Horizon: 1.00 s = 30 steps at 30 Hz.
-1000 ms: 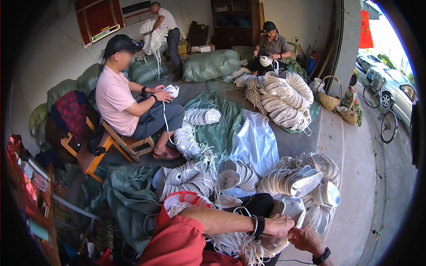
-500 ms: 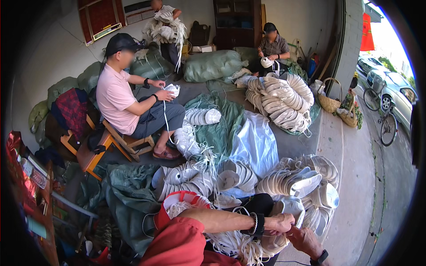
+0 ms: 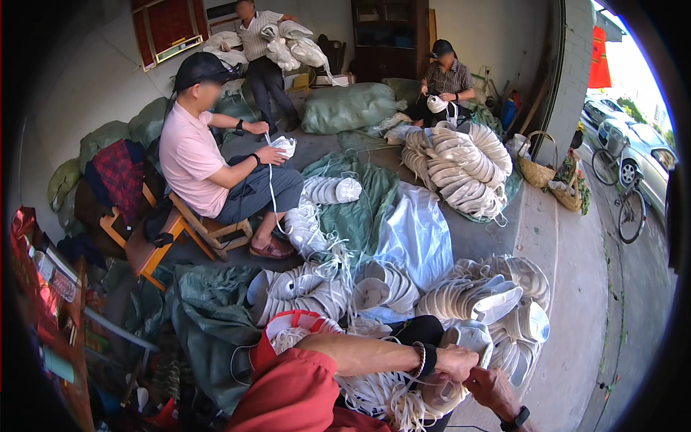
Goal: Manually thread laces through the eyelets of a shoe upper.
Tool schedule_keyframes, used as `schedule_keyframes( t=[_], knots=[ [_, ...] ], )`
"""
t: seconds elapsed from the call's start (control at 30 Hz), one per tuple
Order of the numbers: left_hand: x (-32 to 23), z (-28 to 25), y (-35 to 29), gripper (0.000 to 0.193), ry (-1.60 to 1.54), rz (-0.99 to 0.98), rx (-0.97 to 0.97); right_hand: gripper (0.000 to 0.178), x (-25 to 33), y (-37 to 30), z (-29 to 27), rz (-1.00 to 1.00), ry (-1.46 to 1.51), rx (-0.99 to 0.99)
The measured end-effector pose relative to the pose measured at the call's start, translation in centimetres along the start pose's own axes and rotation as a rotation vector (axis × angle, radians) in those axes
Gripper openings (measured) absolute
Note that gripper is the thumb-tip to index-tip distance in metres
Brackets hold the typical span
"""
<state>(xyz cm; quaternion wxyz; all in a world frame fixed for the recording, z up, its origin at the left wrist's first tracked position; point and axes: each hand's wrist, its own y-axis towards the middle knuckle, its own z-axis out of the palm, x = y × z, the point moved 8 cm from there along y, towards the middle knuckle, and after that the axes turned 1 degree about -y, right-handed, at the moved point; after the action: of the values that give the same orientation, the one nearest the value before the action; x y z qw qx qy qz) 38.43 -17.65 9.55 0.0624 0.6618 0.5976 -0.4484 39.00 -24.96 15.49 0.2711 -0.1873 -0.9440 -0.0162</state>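
My left hand (image 3: 455, 362) and my right hand (image 3: 492, 389) meet at the lower right, over my lap. Both are closed, fingertips nearly touching, on what looks like a thin white shoelace; their fingers partly hide it. Just beyond my left hand rests a white shoe upper (image 3: 469, 335). Beneath my hands lies another pale shoe upper (image 3: 440, 394). A tangle of white laces (image 3: 374, 398) spreads over my lap below my left forearm. Left of that forearm stands a red-rimmed container (image 3: 268, 344) with more white laces inside.
Stacked white shoe uppers (image 3: 468, 297) lie in front of me, and a larger heap (image 3: 461, 169) sits farther back. A seated person in pink (image 3: 198, 144) works at the left; another (image 3: 446, 81) sits at the back. Green sacks (image 3: 349, 108) and wicker baskets (image 3: 536, 173) stand around.
My hands stay close together with only a slight shift. The standing person at the back has turned and spread the bundles to both sides. The person in pink has drawn one hand upward.
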Motion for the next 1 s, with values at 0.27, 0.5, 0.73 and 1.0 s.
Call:
schedule_keyframes(
  t=[0.27, 0.5, 0.73, 1.0],
  knots=[
    [1.2, 0.6, 1.3, 0.016, -0.269, -0.012, -0.143, 0.012, -1.6, -0.1, 1.0, 0.049, 0.018, -0.040],
    [1.0, 0.9, 1.4, 0.015, -0.288, -0.037, 0.014, 0.008, -0.8, -0.6, 0.6, 0.037, 0.036, -0.104],
    [0.8, 0.6, 1.6, 0.016, -0.250, 0.068, -0.141, 0.010, -0.2, -1.1, 0.3, 0.021, -0.098, -0.143],
    [-0.8, -1.6, -1.7, 0.012, -0.082, 0.281, -0.620, 0.012, 0.6, -1.6, 0.4, 0.038, -0.150, -0.142]
  ],
)
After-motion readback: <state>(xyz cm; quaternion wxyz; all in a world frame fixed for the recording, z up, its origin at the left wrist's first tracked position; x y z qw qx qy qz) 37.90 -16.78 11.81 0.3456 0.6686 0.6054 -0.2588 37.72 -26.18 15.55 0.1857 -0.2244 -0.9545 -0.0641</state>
